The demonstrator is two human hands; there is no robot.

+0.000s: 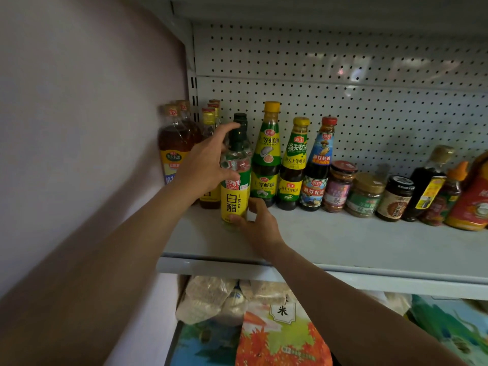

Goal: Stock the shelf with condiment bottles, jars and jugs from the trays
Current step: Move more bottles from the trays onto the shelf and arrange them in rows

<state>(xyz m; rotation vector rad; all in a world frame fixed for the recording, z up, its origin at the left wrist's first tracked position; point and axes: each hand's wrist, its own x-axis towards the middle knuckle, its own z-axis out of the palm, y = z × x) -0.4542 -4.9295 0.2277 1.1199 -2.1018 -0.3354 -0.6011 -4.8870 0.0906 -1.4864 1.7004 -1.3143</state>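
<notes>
Your left hand (208, 165) curls around the vinegar bottle (235, 178) at its middle, while your right hand (257, 223) pinches its base. The bottle stands upright on the shelf (343, 241), its yellow label reading "白醋 BAI CU". At its 3 o'clock, touching, stands an oyster sauce bottle (266, 157) marked "上等蚝油".

- White vinegar bottle (235, 180): clear plastic, dark green cap, yellow label with green band; upright on the shelf (343, 241), just left of the oyster-sauce row.
- Left hand (204, 165) curls round its upper body; right hand (260, 223) pinches its base.
- Oyster sauce bottles (266, 157): three upright, side by side against the pegboard back.
- Jars (340, 187): in a row to the right.
</notes>
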